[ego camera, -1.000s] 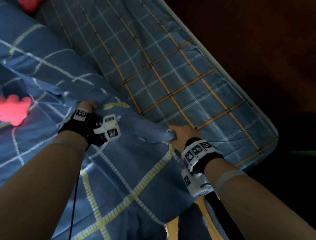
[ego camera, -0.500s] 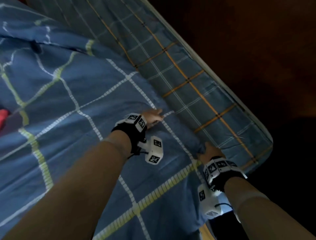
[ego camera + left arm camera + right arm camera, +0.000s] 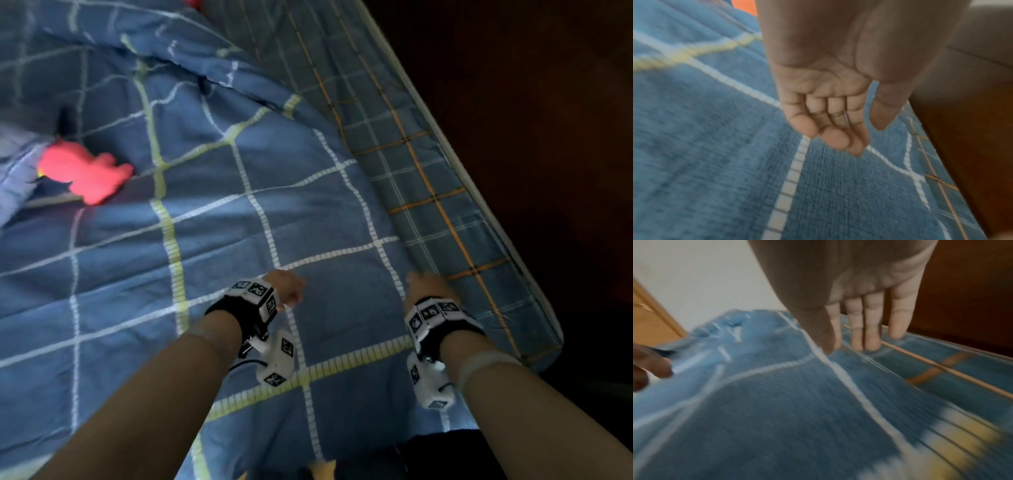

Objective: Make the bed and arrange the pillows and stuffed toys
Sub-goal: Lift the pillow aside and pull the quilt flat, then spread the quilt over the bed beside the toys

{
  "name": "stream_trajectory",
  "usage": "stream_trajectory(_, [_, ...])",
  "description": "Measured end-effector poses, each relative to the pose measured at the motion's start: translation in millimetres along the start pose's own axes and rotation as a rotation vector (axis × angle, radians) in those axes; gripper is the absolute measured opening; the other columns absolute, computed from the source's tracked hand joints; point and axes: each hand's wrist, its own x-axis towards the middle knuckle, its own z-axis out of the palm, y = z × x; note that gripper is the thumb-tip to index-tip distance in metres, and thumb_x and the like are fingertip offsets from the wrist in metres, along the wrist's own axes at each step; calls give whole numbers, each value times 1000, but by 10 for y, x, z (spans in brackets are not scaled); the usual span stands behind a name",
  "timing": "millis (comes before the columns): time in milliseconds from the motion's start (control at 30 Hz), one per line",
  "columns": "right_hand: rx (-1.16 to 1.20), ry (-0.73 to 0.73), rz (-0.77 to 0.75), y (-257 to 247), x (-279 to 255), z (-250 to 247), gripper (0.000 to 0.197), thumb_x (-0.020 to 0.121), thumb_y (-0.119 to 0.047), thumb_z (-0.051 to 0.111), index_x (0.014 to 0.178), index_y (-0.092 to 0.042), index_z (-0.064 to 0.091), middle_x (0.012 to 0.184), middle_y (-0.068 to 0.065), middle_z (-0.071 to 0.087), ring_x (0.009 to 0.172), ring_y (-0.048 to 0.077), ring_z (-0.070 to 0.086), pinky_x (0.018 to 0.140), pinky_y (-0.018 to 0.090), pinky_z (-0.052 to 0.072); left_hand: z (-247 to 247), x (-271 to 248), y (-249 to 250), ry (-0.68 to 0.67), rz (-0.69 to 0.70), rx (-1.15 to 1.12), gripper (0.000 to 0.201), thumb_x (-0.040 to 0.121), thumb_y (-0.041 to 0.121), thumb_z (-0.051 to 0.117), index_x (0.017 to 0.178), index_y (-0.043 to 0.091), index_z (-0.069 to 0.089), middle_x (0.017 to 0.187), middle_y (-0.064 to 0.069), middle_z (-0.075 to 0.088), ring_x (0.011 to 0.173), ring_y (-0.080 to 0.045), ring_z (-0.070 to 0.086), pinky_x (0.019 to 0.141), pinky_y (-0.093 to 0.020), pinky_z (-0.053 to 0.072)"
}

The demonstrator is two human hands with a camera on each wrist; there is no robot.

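**Both hands off the quilt**

The room is dim and both wrist views are smeared by motion, so fine detail of the fabric is lost. A pink stuffed toy (image 3: 85,176) lies on the far left of the bed, partly tucked under a pale fold; its shape is hard to make out. Another red scrap at the top edge is cut off.

The blue quilt (image 3: 212,240) lies spread over the checked sheet (image 3: 428,192), which shows as a strip along the right edge of the bed.

The left hand (image 3: 286,287) hangs just above the quilt, fingers (image 3: 830,129) loosely curled, holding nothing. The right hand (image 3: 428,286) is released, its straight fingers (image 3: 871,331) pointing down at the quilt's right border.

Half a second ago both hands were on the quilt's edge; since then the quilt has come further across the sheet.
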Motion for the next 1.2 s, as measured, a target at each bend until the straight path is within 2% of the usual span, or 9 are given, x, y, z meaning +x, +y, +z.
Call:
stream_trajectory(167, [2, 51, -323, -1143, -553, -513, 23, 96, -23, 39, 101, -12, 59, 118, 17, 61, 105, 34, 59, 84, 36, 46, -409, -716, -193, 67, 138, 37, 11, 93, 20, 51, 87, 16, 58, 64, 1, 54, 49, -7, 48, 45, -15, 35])
stream_trajectory(300, [-159, 76, -495, -2153, -1289, -586, 31, 95, -27, 41, 116, -12, 58, 125, 14, 59, 112, 33, 57, 91, 37, 46, -958, -1429, -680, 197, 206, 95, 12, 94, 20, 49, 98, 13, 58, 69, 0, 56, 53, -9, 46, 40, -13, 38])
stream_trajectory(433, [-306, 75, -660, -3079, -2267, -216, 29, 93, -29, 43, 112, -14, 58, 118, 10, 63, 103, 32, 60, 77, 34, 45, -1514, -2272, -1757, 331, 178, 152, 30, 95, 20, 48, 116, 1, 60, 111, -19, 67, 62, -18, 54, 49, -15, 37])
stream_trajectory(567, [-382, 104, -866, -4056, -3479, 290, 33, 91, -31, 43, 111, -12, 60, 122, 11, 61, 111, 33, 58, 89, 37, 47, -2025, -3235, -3141, 437, 44, 191, 34, 97, 20, 43, 120, 1, 60, 122, -15, 64, 73, -22, 62, 45, -9, 35])
stream_trajectory(700, [-407, 134, -1126, -5049, -4825, 825, 27, 90, -28, 45, 102, -12, 63, 118, 16, 63, 108, 33, 60, 85, 37, 47, -2463, -4325, -4494, 661, -50, 115, 37, 98, 25, 43, 116, -2, 62, 74, -8, 73, 56, 3, 64, 36, -5, 31])
stream_trajectory(800, [-493, 131, -1293, -5604, -5673, 1267, 30, 91, -27, 46, 112, -11, 62, 122, 15, 59, 113, 32, 57, 91, 37, 46, -2662, -4854, -5382, 784, -103, 6, 37, 97, 29, 44, 108, 1, 65, 87, -12, 70, 74, -14, 66, 47, -10, 34])
stream_trajectory(933, [-741, 158, -1463, -6133, -6610, 1935, 21, 91, -23, 49, 103, -17, 64, 123, 12, 59, 113, 33, 57, 90, 36, 49, -2707, -5284, -6556, 865, -242, -110, 36, 95, 26, 45, 63, 14, 55, 28, 9, 50, 29, 2, 47, 41, -9, 35])
stream_trajectory(1100, [-878, 104, -1561, -6781, -7342, 2747, 18, 84, -25, 60, 99, -15, 64, 115, 11, 62, 103, 32, 60, 86, 39, 52, -2722, -5554, -7740, 842, -389, -227, 36, 97, 29, 42, 102, 3, 67, 43, 3, 51, 47, -4, 44, 46, -10, 32])
stream_trajectory(1200, [-840, -12, -1608, -7219, -7779, 3072, 13, 90, -17, 54, 79, -10, 52, 95, 10, 62, 83, 25, 59, 75, 28, 50, -2938, -5667, -8440, 878, -436, -296, 27, 96, 26, 44, 93, 10, 65, 40, 2, 52, 51, -5, 42, 37, -4, 33])
